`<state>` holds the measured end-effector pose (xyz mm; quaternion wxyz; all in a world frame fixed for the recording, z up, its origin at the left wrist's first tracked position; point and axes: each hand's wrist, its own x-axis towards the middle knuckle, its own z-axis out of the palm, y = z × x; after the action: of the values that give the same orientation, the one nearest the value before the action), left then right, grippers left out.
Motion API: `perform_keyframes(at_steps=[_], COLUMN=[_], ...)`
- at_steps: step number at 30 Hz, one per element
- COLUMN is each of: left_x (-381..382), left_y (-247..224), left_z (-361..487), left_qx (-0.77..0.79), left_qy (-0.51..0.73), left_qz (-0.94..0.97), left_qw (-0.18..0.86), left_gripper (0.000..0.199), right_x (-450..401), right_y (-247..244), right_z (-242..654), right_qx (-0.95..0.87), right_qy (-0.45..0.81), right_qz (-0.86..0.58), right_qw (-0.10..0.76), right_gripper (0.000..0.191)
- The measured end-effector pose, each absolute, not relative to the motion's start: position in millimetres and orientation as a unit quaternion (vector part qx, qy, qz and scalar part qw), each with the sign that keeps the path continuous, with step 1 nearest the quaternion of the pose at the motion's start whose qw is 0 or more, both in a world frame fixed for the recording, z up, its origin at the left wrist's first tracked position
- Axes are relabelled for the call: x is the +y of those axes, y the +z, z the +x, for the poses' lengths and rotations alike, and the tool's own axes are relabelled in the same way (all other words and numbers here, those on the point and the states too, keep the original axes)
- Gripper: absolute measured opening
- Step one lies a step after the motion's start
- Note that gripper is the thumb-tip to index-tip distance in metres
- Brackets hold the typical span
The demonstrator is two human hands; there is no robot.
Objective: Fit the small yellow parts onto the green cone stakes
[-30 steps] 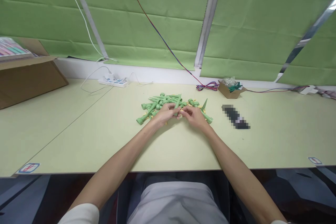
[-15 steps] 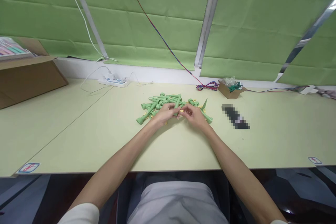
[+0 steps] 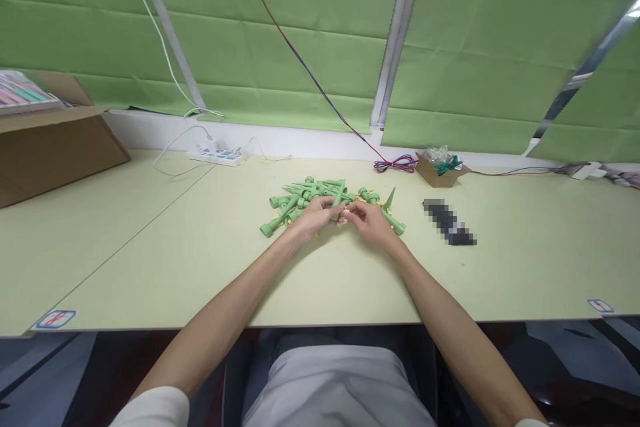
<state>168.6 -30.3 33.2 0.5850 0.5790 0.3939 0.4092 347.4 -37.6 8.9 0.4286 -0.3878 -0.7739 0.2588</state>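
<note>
My left hand point(image 3: 319, 215) is closed on a green plastic spike point(image 3: 339, 195), whose pointed end sticks up and away from me. Close against it, my right hand point(image 3: 369, 219) pinches a small yellow piece point(image 3: 346, 211) at the spike's lower end; fingertips partly cover it. Whether the two parts are joined I cannot tell. Behind and around both hands lies a heap of green spikes point(image 3: 293, 203) with wide collared ends, mixed with small yellow pieces. One more green spike point(image 3: 395, 227) lies just right of my right hand.
A small cardboard box point(image 3: 440, 177) with clear and green contents stands at the back, beside a coiled cable point(image 3: 395, 163). A blurred-out dark object point(image 3: 449, 221) lies to the right. At the left are a power strip point(image 3: 220, 156) and a large carton point(image 3: 60, 153).
Almost nothing differs. The fingers of my right hand have shifted slightly at the yellow piece, which shows less now. My left hand keeps the spike in the same place.
</note>
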Motion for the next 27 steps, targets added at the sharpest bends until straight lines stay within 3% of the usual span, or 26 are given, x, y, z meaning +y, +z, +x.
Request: perform_keyframes(at_steps=[27], left_x=[-28.5], left_y=[30.3], left_z=[169.1], left_qx=[0.402], left_qy=[0.411], left_qz=[0.572], left_qw=[0.584], left_gripper=[0.038], right_x=[-39.0], right_y=[11.7], right_z=[347.8], right_qx=[-0.776], right_qy=[0.235], right_qz=[-0.401], right_qw=[0.426], right_gripper=[0.012])
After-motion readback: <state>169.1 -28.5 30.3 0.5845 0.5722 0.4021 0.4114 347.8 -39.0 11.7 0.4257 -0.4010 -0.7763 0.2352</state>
